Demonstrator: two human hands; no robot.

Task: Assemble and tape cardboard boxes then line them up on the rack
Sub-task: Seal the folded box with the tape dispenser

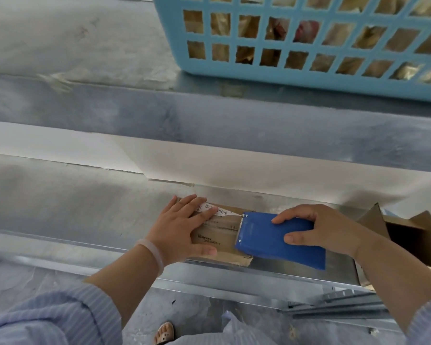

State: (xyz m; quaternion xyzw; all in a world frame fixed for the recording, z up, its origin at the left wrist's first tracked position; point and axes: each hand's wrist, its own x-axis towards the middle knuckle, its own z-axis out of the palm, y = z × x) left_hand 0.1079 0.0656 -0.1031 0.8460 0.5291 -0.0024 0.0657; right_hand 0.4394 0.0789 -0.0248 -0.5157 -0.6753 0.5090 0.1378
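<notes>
Lying on the metal rack shelf (85, 202), the small cardboard box (218, 245) takes the left hand (182, 230) flat on its left half, fingers straight and slightly spread and thumb along the near edge, likely to stop it sliding while tape goes on. Over the box's right end sits the blue tape dispenser (279, 242), its toothed edge resting on the top face. The right hand (319, 230) grips it, fingers curled over the back and thumb on the near side, seemingly to draw or cut a strip along the seam. A white barcode label (215, 210) pokes out at the box's far edge, under the left fingertips. Right of the box, an open carton (406, 235) is cut off by the frame. Beyond the box, a blue basket (309, 78) holds contents too blurred to name. The dispenser hides the box's right end, and the tape itself is hard to make out
</notes>
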